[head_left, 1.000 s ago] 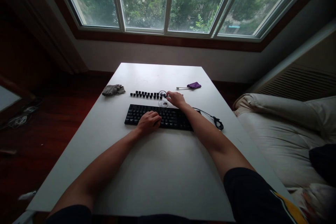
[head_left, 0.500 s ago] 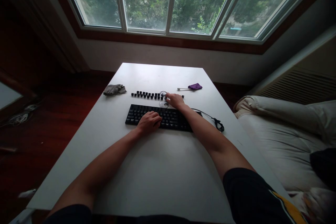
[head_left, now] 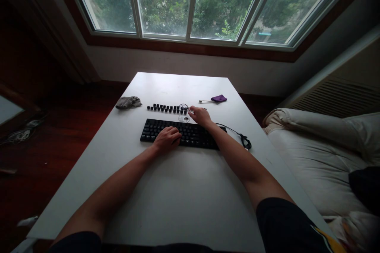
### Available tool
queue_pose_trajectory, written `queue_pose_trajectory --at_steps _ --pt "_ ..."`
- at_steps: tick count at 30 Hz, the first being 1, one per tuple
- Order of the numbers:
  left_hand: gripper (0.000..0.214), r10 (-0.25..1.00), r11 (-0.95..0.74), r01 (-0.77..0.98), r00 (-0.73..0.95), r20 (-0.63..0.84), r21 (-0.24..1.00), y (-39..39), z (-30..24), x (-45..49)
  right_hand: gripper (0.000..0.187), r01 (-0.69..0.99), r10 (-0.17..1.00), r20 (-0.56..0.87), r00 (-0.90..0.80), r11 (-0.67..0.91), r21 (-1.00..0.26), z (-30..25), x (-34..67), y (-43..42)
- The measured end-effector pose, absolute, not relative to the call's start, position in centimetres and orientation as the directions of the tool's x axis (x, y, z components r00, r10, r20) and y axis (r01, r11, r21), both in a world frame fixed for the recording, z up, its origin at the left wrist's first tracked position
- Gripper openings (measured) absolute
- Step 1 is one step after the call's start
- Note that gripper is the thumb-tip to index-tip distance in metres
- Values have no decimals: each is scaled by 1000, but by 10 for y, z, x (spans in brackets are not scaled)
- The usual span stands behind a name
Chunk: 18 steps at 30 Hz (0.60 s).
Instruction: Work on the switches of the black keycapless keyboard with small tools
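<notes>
A black keyboard (head_left: 190,131) lies on the white table. My left hand (head_left: 166,139) rests on its front middle part, fingers bent and closed over the keys and edge. Behind the keyboard stand loose black keycaps (head_left: 168,108) in rows. My right hand (head_left: 200,115) is at the right part of these rows, thumb and fingers drawn together in a pinch; what sits between the fingertips is too small to make out. Left of those fingertips lies a clear round piece (head_left: 183,118) with a dark spot in it. A thin ring (head_left: 183,106) lies just behind, among the keycaps.
A grey crumpled cloth (head_left: 128,102) lies at the table's left edge. Back right are a purple cloth (head_left: 219,98) and a thin white-handled stick (head_left: 204,101). The keyboard's bundled cable (head_left: 245,141) lies to the right. A pale sofa (head_left: 311,154) stands beside the table (head_left: 166,197).
My right hand has shifted slightly right and towards me, away from the thin ring, uncovering the keycaps beside it. My left hand stays on the keyboard. The view has moved a little.
</notes>
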<state>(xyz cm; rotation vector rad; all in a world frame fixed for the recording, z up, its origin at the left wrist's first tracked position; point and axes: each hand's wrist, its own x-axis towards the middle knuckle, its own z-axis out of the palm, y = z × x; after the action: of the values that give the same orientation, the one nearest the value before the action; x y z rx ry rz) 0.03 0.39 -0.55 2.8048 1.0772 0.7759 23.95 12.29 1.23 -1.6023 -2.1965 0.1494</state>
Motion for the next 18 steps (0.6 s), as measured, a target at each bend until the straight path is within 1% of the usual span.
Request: queue_pose_trajectory --at_steps 2,4,6,7,8,10,11,13,15,18 --pt "18 636 -759 618 638 434 203 4 -4 1 24 826 923 316 -220 348 -443 17 241 114" --pt "24 636 -759 619 638 435 202 3 -3 1 27 691 922 350 -165 361 -626 23 242 103" --pt "34 636 -760 618 641 430 201 3 -1 2 32 436 941 318 -116 336 -835 32 243 93" --pt "40 638 -759 620 643 424 202 3 -1 2 33 289 951 286 -120 309 -906 36 243 88" --pt "46 643 -755 624 643 416 203 3 -1 3 32 159 958 255 -132 275 -948 39 244 83" --pt "55 663 -738 641 633 399 209 3 -1 4 29 -24 964 206 -171 205 -979 43 248 76" --pt "57 674 -729 651 627 391 212 2 -2 5 28 -81 964 184 -191 171 -982 43 250 74" --pt "58 688 -716 665 619 378 214 2 -2 5 28 -136 966 143 -214 115 -984 38 253 72" --pt "58 693 -711 670 618 371 212 3 -3 6 30 -123 967 104 -231 77 -989 29 255 72" --pt "58 695 -708 674 616 371 210 4 -4 7 31 -6 949 86 -303 88 -996 15 254 72"
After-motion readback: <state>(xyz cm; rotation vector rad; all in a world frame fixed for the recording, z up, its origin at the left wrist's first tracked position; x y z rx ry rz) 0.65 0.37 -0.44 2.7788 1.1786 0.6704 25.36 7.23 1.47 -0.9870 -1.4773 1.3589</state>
